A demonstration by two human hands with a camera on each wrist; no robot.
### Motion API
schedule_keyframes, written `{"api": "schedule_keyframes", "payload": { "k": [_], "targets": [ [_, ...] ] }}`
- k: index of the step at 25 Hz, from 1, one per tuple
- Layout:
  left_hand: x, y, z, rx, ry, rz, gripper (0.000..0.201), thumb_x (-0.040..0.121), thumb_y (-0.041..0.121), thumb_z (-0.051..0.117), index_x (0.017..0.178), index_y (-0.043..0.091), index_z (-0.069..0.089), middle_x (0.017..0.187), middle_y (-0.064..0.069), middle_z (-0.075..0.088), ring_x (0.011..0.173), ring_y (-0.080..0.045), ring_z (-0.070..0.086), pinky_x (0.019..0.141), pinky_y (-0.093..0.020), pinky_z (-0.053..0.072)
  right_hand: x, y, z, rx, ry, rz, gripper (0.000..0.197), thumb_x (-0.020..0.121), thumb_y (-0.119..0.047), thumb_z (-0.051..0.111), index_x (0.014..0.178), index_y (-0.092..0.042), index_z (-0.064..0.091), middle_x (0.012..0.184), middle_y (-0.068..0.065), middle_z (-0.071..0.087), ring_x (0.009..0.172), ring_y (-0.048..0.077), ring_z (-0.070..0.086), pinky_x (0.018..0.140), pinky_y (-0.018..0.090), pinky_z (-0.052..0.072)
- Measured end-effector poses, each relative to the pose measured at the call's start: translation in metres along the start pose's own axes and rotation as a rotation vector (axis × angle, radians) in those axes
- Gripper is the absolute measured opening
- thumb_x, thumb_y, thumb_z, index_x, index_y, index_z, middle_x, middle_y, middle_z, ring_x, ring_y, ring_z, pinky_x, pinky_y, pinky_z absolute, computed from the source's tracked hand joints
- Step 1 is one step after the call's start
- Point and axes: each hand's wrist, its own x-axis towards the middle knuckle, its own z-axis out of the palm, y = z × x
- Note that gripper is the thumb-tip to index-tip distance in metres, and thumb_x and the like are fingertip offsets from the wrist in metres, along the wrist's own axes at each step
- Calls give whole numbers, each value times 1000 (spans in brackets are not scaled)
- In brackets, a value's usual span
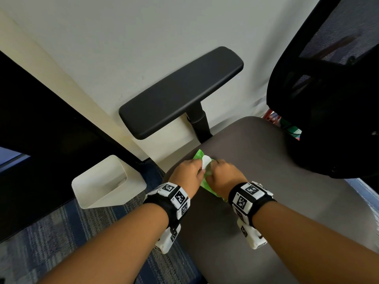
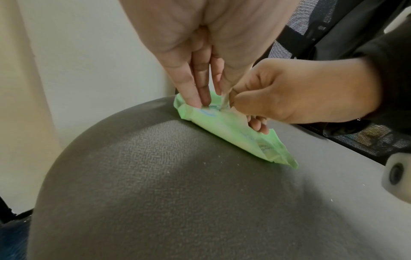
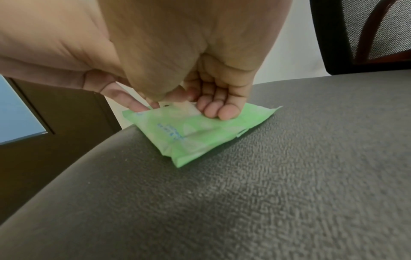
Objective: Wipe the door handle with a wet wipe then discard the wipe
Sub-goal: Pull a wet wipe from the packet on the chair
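A green wet wipe pack [image 1: 207,185] lies near the front left edge of the grey chair seat [image 1: 276,191]. My left hand [image 1: 189,171] presses its straight fingers [image 2: 195,98] on the pack's far end [image 2: 229,130], and its thumb and forefinger pinch the raised white flap [image 1: 206,161]. My right hand [image 1: 224,176] pinches white material [image 3: 184,106] at the pack's opening with thumb and forefinger; whether it is a wipe I cannot tell. Its other curled fingers [image 3: 222,112] rest on the pack [image 3: 189,135]. No door handle is in view.
An open white bin [image 1: 102,181] stands on the blue carpet left of the chair. The black armrest [image 1: 180,93] juts out beyond the hands and the mesh backrest [image 1: 328,99] rises at the right. A dark panel [image 1: 41,119] lines the wall at left.
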Motion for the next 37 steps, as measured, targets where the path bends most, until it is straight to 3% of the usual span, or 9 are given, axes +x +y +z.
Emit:
{"api": "schedule_keyframes", "payload": {
  "k": [4, 9, 13, 17, 22, 27, 31, 35, 37],
  "targets": [
    [0, 1, 0, -5, -6, 5, 17, 90, 18, 54, 84, 3, 57, 86, -16, 63, 79, -32, 57, 64, -36, 41, -9, 4, 1, 91, 65, -26, 30, 90, -30, 41, 104, -7, 54, 102, 10, 51, 88, 28, 55, 65, 30, 37],
    [-1, 3, 0, -16, -2, -4, 16, 90, 18, 55, 86, 4, 59, 88, -13, 63, 81, -28, 56, 63, -31, 35, -15, 13, 3, 217, 98, -40, 30, 84, -34, 52, 103, -11, 52, 99, 6, 54, 85, 26, 54, 70, 35, 47],
    [-1, 3, 0, -10, -13, 1, 16, 89, 20, 57, 92, 6, 62, 93, -12, 63, 84, -28, 57, 64, -30, 38, -15, 25, 12, 299, 184, -98, 16, 90, -15, 50, 101, -7, 59, 100, 13, 59, 87, 34, 59, 74, 40, 50],
    [-4, 4, 3, 110, -108, 61, 30, 89, 31, 57, 117, 23, 62, 121, -3, 53, 109, -23, 50, 80, -38, 50, -18, 37, 12, 594, 389, 93, 7, 92, -11, 49, 89, -10, 55, 76, 6, 59, 72, 27, 58, 64, 32, 47],
    [-14, 18, 7, 453, -246, 192, 43, 90, 42, 50, 133, 36, 48, 131, -4, 34, 123, -26, 32, 73, -38, 53, -14, 43, 11, 838, 531, 265, 9, 93, -18, 45, 86, -16, 50, 77, 7, 64, 71, 27, 65, 65, 40, 54],
    [-13, 28, 11, 576, -291, 241, 48, 89, 43, 49, 137, 37, 40, 126, -9, 33, 116, -32, 33, 71, -38, 46, -15, 41, 8, 711, 572, 178, 10, 86, -7, 56, 79, -11, 60, 83, 2, 54, 76, 17, 52, 69, 19, 34],
    [-12, 30, 10, 629, -359, 241, 55, 85, 53, 50, 137, 39, 37, 124, -11, 34, 114, -33, 32, 71, -38, 44, -20, 39, 4, 657, 583, 149, 7, 77, -8, 67, 73, -13, 67, 74, -6, 56, 72, 16, 55, 68, 25, 43],
    [-9, 30, 4, 450, -448, 115, 50, 86, 56, 46, 131, 34, 47, 125, -9, 41, 120, -30, 31, 91, -43, 43, -25, 29, -7, 814, 537, 233, 10, 75, -10, 70, 67, -16, 69, 60, -8, 62, 53, 2, 54, 52, 14, 46],
    [-9, 29, 2, 165, -331, 39, 39, 90, 45, 48, 122, 24, 58, 121, -8, 54, 118, -29, 41, 95, -41, 44, -26, 24, -11, 869, 551, 236, 13, 74, -11, 73, 65, -18, 69, 60, -7, 64, 53, 2, 55, 55, 17, 48]
  ]
}}
